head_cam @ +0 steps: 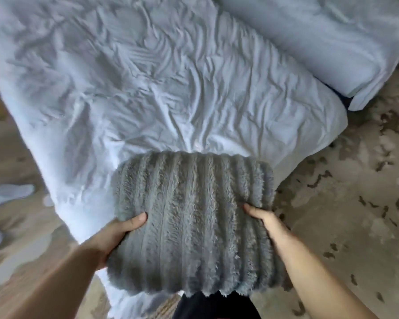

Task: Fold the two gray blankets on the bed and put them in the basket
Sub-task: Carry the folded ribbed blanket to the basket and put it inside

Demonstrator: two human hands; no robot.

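Gray blanket (194, 217) is folded into a thick, squarish pad. Its pile is fluffy & ribbed, w/ the ridges running away from the person. It's held up off the bedding between both hands, right in front of the body. The far half sits over the near corner of the bed (309, 125), and the near right part is over the floor.

Left hand (122, 230) grips the pad's left edge. The thumb is pressed flat on top into the pile, and the other fingers are wrapped underneath, out of sight. Right hand (266, 218) does the same on the right edge: thumb on top pointing inward, remaining fingers hidden below. Both forearms are bare.

The bed is covered by a white duvet (136, 84), heavily creased, draping off the left side & off the near corner. Top right, a second thick white fold of bedding (309, 42) lies across the bed, w/ its edge hanging down the right side.

On the floor is a rug (355, 203), beige w/ dark brown blotches, showing right of the bed & also on the left. At the left edge are two blurred white shapes (9, 194) on the floor, prob. slippers. Btm centre, just under the blanket's near edge, are the person's dark trousers (217, 307).
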